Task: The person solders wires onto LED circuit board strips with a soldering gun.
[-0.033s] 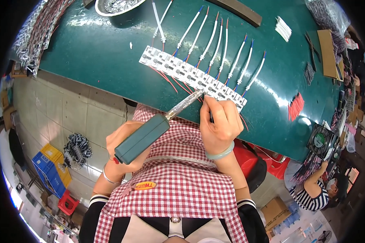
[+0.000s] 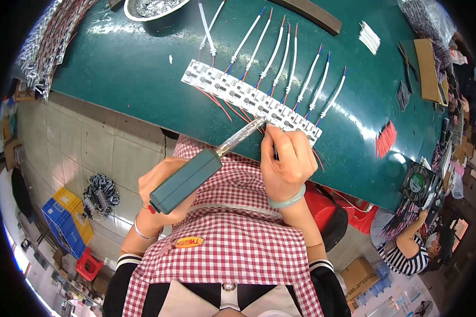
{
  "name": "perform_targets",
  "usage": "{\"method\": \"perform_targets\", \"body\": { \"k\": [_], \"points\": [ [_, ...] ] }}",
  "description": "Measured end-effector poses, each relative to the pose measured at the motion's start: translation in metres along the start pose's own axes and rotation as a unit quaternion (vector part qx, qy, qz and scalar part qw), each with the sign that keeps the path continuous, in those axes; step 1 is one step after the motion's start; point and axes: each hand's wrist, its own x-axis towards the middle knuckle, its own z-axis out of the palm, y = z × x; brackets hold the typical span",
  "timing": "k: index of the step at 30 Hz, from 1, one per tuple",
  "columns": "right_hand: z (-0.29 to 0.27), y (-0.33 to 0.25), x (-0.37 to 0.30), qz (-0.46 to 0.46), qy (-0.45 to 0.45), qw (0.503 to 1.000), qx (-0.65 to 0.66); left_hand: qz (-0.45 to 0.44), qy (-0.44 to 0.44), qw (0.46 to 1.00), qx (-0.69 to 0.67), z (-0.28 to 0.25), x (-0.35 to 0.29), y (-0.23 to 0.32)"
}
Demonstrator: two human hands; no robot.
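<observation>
My left hand (image 2: 166, 182) is wrapped around a boxy green tool with a long silvery barrel (image 2: 188, 179); its exact kind is not plain. The barrel's tip meets the near edge of a row of white plastic blocks (image 2: 230, 89) joined in a slanting strip on the bench. White-sleeved cables (image 2: 272, 58) run from the strip's far side, and thin red wires (image 2: 215, 102) stick out on its near side. Close to the tip, my right hand (image 2: 288, 158) is closed in a pinch against the strip's near edge. Whatever lies between those fingers is hidden.
The green bench (image 2: 137, 79) bears a bowl of silvery bits (image 2: 153, 8), a dark bar (image 2: 307, 13), white pieces (image 2: 369, 38), red pieces (image 2: 386, 139), pliers (image 2: 407, 62) and a small fan (image 2: 419, 182). Wire bundles (image 2: 53, 42) hang at the left edge. Another person (image 2: 415, 248) works at right.
</observation>
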Motion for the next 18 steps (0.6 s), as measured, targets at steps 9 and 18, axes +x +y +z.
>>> {"method": "perform_targets", "body": {
  "k": [9,18],
  "points": [
    [0.0002,-0.0015,0.001,-0.002,-0.003,1.0,-0.006,-0.008,-0.004,1.0,-0.008,-0.0016,0.0024,-0.0014],
    [0.0018,-0.0025,0.001,-0.001,-0.004,1.0,-0.006,0.029,-0.008,0.999,0.011,-0.0078,0.0004,0.001]
  ]
}}
